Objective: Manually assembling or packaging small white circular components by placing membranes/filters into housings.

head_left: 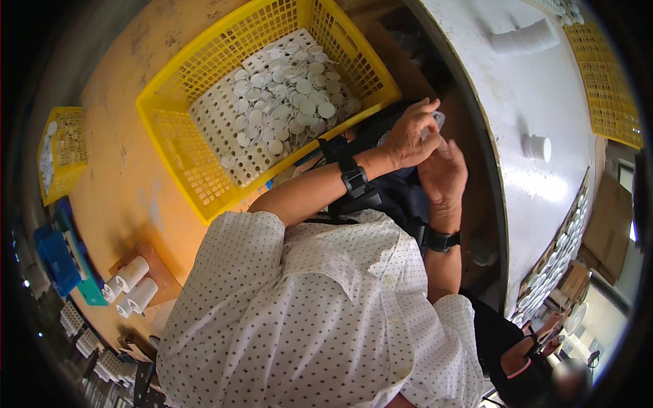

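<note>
At the far left of the frame, a small yellow basket (62, 182) holds pale pieces, and below it sits a blue bin (54, 256). At lower left, white rolls (134, 273) lie on a brown board (166, 273).

Across the upper middle stands a large yellow basket (170, 121), lined with a white perforated sheet (209, 126). White discs (292, 102), some with thin stems, lie heaped loose on the sheet, so plenty appears left to handle.

Right of the basket, near its corner, the two hands meet. The left hand (410, 138) is bent, thumb and forefinger drawn close; the right hand (443, 174) is half curled, its fingertips against or just beside the left's. Something greyish and shiny shows behind the left fingers, but they cover most of it, so I cannot tell what, if anything, is pinched.

On the white bench (527, 194) at right, a short white cylinder (537, 147) stands alone and a white stack (527, 38) lies near the top. Rows of round white pieces (554, 257) line the lower right; these may be finished, making the work perhaps partway along.
</note>
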Motion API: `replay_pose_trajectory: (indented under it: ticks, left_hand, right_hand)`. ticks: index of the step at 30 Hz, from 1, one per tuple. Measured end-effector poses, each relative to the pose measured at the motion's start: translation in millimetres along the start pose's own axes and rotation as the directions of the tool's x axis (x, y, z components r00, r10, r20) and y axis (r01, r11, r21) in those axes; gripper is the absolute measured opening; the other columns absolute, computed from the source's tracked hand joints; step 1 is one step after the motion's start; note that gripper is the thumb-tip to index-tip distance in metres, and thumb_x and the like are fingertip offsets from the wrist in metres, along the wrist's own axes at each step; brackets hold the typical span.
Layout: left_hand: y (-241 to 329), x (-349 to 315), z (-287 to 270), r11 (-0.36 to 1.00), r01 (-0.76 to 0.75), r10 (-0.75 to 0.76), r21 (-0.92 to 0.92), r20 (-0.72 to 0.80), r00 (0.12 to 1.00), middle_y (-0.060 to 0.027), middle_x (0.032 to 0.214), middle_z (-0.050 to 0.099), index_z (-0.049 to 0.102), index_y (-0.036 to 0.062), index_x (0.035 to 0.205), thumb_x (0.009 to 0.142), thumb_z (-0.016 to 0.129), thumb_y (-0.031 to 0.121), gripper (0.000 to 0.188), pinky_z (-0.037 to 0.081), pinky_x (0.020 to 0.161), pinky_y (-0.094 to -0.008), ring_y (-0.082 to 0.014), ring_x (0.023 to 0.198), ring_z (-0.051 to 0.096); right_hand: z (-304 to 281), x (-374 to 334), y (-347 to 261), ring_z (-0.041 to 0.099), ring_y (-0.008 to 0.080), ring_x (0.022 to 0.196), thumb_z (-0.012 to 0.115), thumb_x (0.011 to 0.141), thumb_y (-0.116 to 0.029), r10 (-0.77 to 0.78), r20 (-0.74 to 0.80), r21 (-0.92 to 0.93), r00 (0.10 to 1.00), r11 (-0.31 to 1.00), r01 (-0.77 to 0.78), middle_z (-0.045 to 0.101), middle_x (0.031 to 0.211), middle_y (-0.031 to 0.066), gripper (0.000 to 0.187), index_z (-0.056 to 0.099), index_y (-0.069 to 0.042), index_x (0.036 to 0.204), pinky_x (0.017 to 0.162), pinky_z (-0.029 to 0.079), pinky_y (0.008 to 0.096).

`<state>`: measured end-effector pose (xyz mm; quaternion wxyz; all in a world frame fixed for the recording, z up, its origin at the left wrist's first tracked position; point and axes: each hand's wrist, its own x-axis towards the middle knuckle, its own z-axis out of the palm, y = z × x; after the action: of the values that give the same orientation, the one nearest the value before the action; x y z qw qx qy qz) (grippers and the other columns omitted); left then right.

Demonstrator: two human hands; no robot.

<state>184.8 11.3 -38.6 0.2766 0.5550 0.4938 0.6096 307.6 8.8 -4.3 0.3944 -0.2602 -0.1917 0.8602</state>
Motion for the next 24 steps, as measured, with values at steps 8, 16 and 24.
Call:
replay_pose_trajectory:
  ticks: [8, 16, 24]
  left_hand:
    - [5.5, 3.6, -11.2, 0.937, -0.35, 0.34, -0.009, 0.264, 0.903, -0.0165, 0.12, 0.051, 0.05, 0.0006, 0.115, 0.077, 0.066, 0.016, 0.044, 0.042, 0.093, -0.035, -0.0306, 0.113, 0.048]
    - [-49.7, 28.9, -46.3, 0.625, 0.73, -0.587, -0.277, 0.449, 0.674, -0.0102, 0.088, 0.064, 0.056, 0.0003, 0.1, 0.088, 0.055, 0.017, 0.02, 0.038, 0.042, -0.0175, -0.0088, 0.059, 0.056]
    - [-119.3, 32.6, -25.7, 0.39, 0.92, -0.901, 0.042, 0.225, 0.372, -0.0006, 0.045, 0.038, 0.039, 0.0132, 0.055, 0.083, 0.046, 0.057, 0.052, 0.025, 0.031, -0.0253, -0.0129, 0.032, 0.035]
  right_hand:
    - [16.5, -15.7, -17.0, 0.05, 0.0266, 0.107, 0.038, 0.09, -0.044, 0.044, -0.094, -0.175, 0.995, 0.983, -0.06, 0.054, 0.114, 0.0143, 0.053, 0.04, -0.006, 0.127, 0.093, 0.038, 0.0415]
    - [1.1, -42.5, -56.1, 0.059, 0.0192, 0.093, 0.048, 0.092, -0.02, -0.337, -0.268, -0.662, 0.902, 0.745, 0.082, 0.061, 0.101, 0.012, 0.037, 0.046, 0.005, 0.119, 0.083, 0.046, 0.0283]
    - [-48.3, -107.9, -96.0, 0.058, 0.0116, 0.079, 0.053, 0.088, -0.013, -0.716, -0.484, -0.747, 0.504, 0.637, 0.188, 0.063, 0.088, 0.0077, 0.025, 0.056, 0.003, 0.106, 0.072, 0.046, 0.0229]
